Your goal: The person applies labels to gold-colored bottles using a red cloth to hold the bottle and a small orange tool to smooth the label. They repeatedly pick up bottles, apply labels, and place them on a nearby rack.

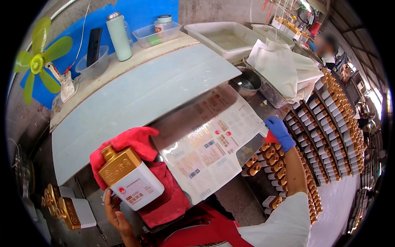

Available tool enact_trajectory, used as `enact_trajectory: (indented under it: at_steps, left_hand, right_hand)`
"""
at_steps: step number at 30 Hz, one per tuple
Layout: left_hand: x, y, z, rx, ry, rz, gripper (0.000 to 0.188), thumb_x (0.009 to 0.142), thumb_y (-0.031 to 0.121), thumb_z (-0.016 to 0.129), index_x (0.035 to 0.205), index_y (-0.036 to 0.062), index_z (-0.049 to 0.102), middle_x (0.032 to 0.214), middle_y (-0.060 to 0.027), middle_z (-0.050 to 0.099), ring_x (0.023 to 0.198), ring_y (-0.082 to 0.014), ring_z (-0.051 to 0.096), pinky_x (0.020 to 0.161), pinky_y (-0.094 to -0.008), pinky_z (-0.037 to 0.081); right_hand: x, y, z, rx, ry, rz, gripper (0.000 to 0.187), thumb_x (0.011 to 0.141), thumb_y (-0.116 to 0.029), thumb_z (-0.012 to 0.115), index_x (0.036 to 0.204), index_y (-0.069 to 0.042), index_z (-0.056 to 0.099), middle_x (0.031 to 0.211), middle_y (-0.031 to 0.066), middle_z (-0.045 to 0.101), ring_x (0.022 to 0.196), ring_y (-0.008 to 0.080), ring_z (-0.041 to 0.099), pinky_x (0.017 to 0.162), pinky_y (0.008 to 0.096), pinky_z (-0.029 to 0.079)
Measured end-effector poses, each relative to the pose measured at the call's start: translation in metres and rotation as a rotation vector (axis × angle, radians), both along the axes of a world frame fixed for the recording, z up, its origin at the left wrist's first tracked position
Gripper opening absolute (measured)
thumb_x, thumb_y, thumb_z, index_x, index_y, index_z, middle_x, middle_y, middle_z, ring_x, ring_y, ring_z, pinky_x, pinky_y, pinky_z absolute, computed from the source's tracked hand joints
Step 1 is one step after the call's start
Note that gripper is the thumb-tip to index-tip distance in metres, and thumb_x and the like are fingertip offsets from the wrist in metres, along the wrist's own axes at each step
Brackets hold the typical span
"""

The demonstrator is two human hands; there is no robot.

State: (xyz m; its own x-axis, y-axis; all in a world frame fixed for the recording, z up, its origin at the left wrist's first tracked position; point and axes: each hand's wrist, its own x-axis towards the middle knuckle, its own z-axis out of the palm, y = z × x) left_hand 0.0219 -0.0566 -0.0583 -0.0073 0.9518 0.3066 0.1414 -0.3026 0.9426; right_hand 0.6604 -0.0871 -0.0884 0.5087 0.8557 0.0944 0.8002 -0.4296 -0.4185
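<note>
Bottle (131, 180) (white/gold) gripped by left hand (115, 214) fingers — right hand (279, 132) pinches red label (270, 137).

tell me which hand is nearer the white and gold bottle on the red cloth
Left. The bare left hand touches the white and gold bottle at its lower edge; the blue-gloved right hand is far off to its right, over the rows of bottles.

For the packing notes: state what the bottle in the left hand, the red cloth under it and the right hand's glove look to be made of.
Bottle: white body looks like glazed ceramic or opaque glass, smooth with a soft sheen; gold shoulder and cap look metallic-coated, embossed. Red cloth: soft, napped textile, probably microfibre, folding loosely. Glove on the right hand: thin blue rubber, likely nitrile, stretched tight.
</note>
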Motion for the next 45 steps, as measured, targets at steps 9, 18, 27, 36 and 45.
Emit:
enact_trajectory:
  at_steps: [9, 18, 27, 36, 45]
  left_hand:
    - [-0.001, -0.001, 0.0, 0.0, 0.003, -0.001, 0.081, 0.091, 0.058, 0.048, 0.138, -0.0073, 0.035, 0.123, -0.0145, 0.053, 0.107, -0.0193, 0.054, 0.092, -0.0337, 0.041]
    - [-0.004, -0.002, 0.015, 0.114, 0.04, 0.082, 0.061, 0.094, 0.038, 0.051, 0.134, -0.0072, 0.041, 0.123, -0.015, 0.053, 0.106, -0.0202, 0.054, 0.093, -0.0341, 0.042]
    - [0.079, 0.006, 0.091, -0.342, -0.389, -0.524, 0.055, 0.084, 0.002, 0.061, 0.135, -0.0024, 0.042, 0.123, -0.007, 0.053, 0.095, -0.0115, 0.052, 0.085, -0.0278, 0.046]
    - [0.053, -0.011, 0.09, -0.398, -0.66, -0.435, 0.015, 0.084, -0.002, 0.066, 0.099, -0.0018, 0.064, 0.095, -0.0047, 0.063, 0.082, -0.0098, 0.059, 0.075, -0.0236, 0.049]
    - [0.022, -0.002, 0.105, -0.178, -0.274, -0.232, 0.007, 0.084, 0.003, 0.068, 0.091, 0.0016, 0.068, 0.082, 0.0011, 0.058, 0.071, -0.0031, 0.051, 0.06, -0.0176, 0.04]
  right_hand:
    - [0.011, -0.002, 0.001, 0.15, 0.623, -0.143, 0.025, 0.084, -0.02, 0.065, 0.093, 0.003, 0.07, 0.081, 0.0032, 0.068, 0.072, 0.0096, 0.059, 0.067, 0.0249, 0.047]
    - [-0.049, 0.014, 0.064, 0.111, 0.581, -0.05, 0.02, 0.079, -0.016, 0.069, 0.088, 0.002, 0.071, 0.075, 0.0031, 0.067, 0.069, 0.0082, 0.057, 0.065, 0.0232, 0.045]
    - [-0.3, 0.025, 0.179, -0.04, 1.088, 0.439, 0.009, 0.078, -0.004, 0.068, 0.084, 0.003, 0.071, 0.078, 0.0049, 0.066, 0.073, 0.0092, 0.058, 0.067, 0.0227, 0.045]
    - [-0.384, 0.02, 0.167, 0.021, 1.007, 0.637, 0.011, 0.08, -0.003, 0.07, 0.09, -0.003, 0.073, 0.074, -0.0007, 0.064, 0.064, 0.0027, 0.052, 0.057, 0.0192, 0.04]
    - [-0.405, 0.042, 0.16, 0.026, 0.931, 0.736, 0.019, 0.075, -0.007, 0.074, 0.094, -0.007, 0.073, 0.068, -0.0062, 0.058, 0.052, -0.0009, 0.039, 0.049, 0.0179, 0.031]
